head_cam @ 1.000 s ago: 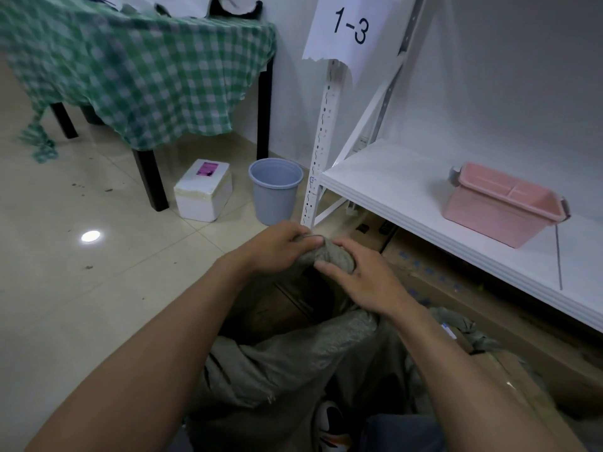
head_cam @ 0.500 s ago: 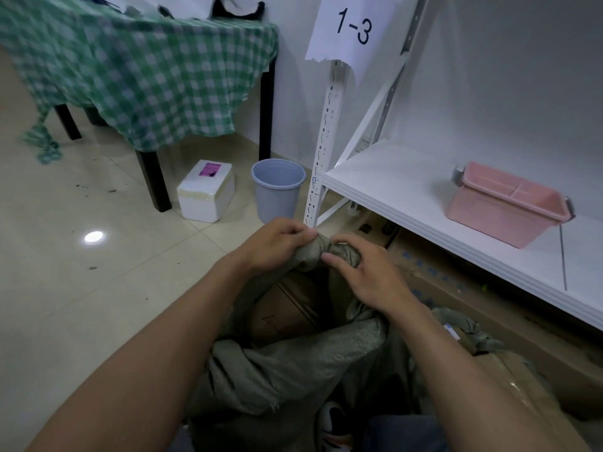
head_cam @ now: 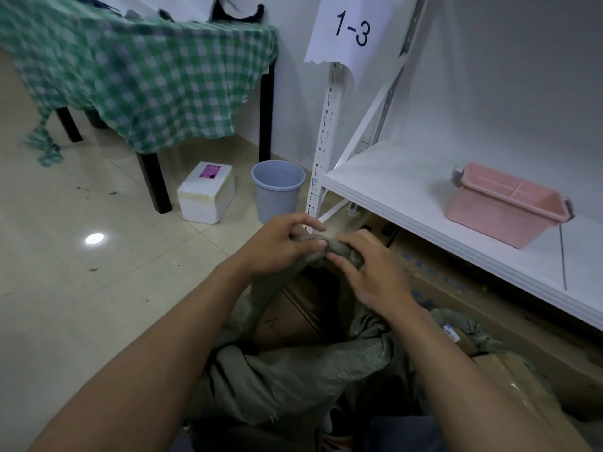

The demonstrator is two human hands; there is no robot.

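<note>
A grey-green woven sack stands on the floor in front of me, its mouth gathered upward into a knot. My left hand grips the left side of the knot, thumb pressed on top. My right hand pinches the right side of the knot with its fingers curled over it. Brown cardboard shows through the gap in the sack below the knot.
A white shelf holds a pink bin at right, with a "1-3" sign on its post. Cardboard boxes lie under it. A blue bucket, white foam box and green-checked table stand behind.
Both hands stay on the knot and shifted their hold slightly: the left thumb now lies over its top and the right fingers slid further along it. The knot looks more drawn out.
</note>
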